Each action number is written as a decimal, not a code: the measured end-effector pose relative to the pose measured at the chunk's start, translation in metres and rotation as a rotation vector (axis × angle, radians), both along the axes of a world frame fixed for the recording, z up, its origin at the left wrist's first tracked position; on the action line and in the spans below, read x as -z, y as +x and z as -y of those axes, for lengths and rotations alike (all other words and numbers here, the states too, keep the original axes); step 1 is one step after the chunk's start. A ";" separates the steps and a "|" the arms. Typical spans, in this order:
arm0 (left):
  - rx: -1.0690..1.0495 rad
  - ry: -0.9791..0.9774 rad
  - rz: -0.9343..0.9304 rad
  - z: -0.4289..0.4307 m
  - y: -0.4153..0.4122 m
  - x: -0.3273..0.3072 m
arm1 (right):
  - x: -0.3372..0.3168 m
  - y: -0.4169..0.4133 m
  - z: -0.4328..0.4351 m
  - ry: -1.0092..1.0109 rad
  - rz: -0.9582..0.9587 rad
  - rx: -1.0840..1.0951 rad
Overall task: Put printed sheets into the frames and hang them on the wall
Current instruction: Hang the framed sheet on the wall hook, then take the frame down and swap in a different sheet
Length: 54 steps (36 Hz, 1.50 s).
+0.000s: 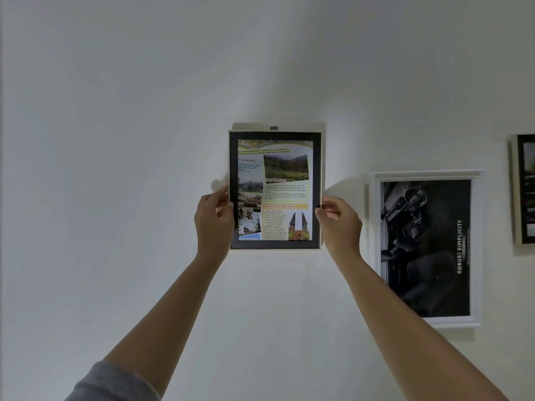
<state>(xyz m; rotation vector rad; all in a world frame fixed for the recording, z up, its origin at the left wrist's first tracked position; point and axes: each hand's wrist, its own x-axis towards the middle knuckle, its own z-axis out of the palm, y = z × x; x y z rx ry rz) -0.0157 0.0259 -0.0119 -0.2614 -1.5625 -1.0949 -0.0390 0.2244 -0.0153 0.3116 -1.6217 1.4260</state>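
Black-bordered rect. frame (275, 136) w/ colourful printed sheet (285, 192) inside is up against the white wall (130, 140), long axis vertical (portrait). L hand (214, 221) pinches its left side edge and R hand (338, 221) its right side edge. Both grip just below mid-height and roughly level, so neither is nearer. Small grey hanger tab (274, 128) sits top centre, above both hands. Can't tell if the tab is on a hook/nail. Next move prob. turns on that offset: tab above, grip below. White-framed dark poster (425, 247) hangs well to the right.

The single head view looks upward, close to the wall (115, 140).
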 end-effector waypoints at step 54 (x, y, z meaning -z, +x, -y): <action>0.124 -0.629 0.123 -0.502 -0.040 -0.011 | -0.010 -0.007 -0.488 0.392 0.241 0.578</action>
